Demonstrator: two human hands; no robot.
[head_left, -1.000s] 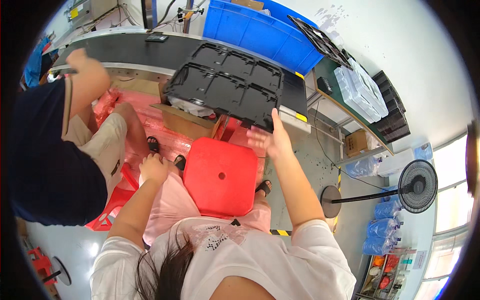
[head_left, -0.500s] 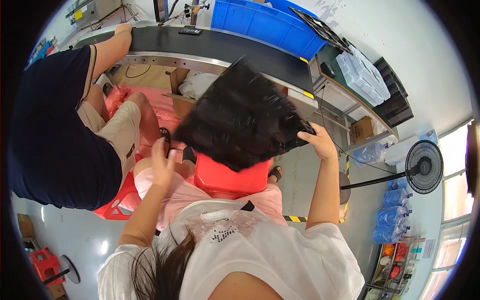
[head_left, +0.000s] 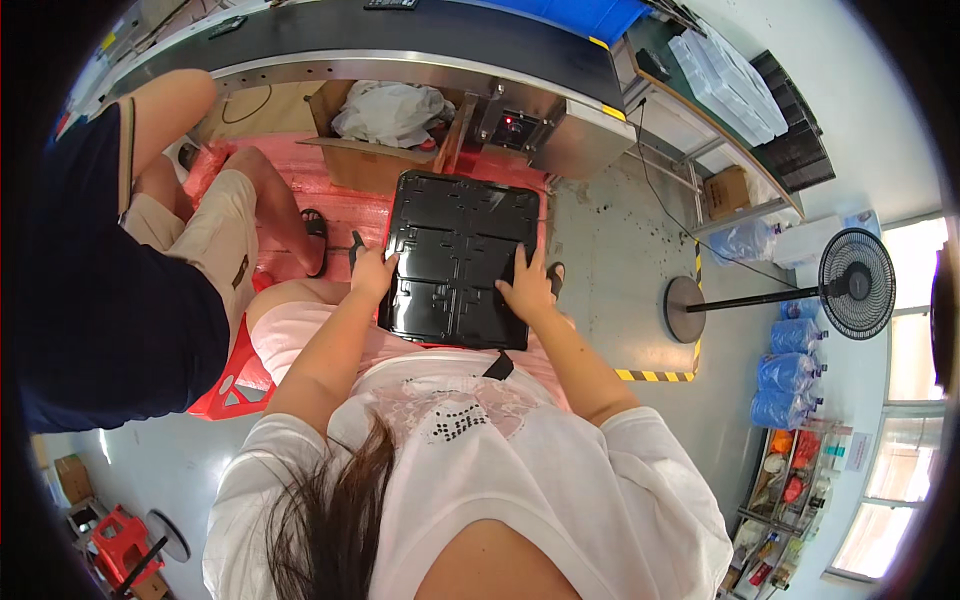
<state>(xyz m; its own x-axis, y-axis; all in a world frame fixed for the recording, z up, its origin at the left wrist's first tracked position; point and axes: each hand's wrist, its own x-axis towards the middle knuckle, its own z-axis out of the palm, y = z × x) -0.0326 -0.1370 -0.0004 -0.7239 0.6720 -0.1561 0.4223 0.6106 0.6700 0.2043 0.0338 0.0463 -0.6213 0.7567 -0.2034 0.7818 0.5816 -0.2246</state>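
navy cloth at far left marks a seated co-worker on a red plastic stool, beside a metal-edged conveyor that crosses the top of the view. an open cardboard box, holding white plastic bags, stands below the conveyor. next comes the person's left hand, at the left edge of a black moulded plastic tray; its fingertips touch the rim, but whether any fingers curl beneath cannot be told. the tray lies roughly level before the person's lap, between the two hands, its shallow pockets facing up and its support mostly hidden. the right hand rests on the tray's right side, thumb and fingers spread wide, apparently steadying rather than pinching. the step in hand appears to be settling the tray in position; the next move would call for even contact from both hands, so that it sits square without sliding. farther right are a black pedestal fan and, lower in the view, blue-tinted water bottles.
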